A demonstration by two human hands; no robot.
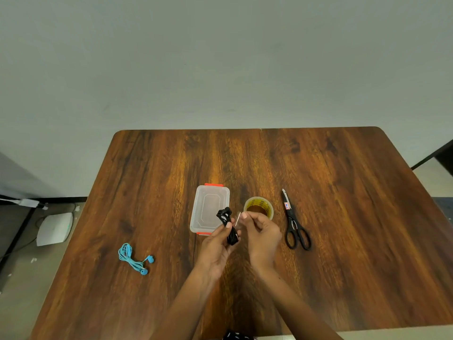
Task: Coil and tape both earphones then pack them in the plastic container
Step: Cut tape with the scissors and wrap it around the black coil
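The left hand (215,244) is gripping the black earphones (228,224), bundle pointing up and away; the right hand (262,231) is pinching a tape piece (237,218) just beside it, to the right.

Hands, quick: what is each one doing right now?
Left hand: grips the coiled black earphones.
Right hand: pinches a small strip of clear tape at its fingertips.

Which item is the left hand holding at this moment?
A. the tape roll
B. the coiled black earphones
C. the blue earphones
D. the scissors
B: the left hand grips the coiled black earphones above the table, in front of the plastic container.
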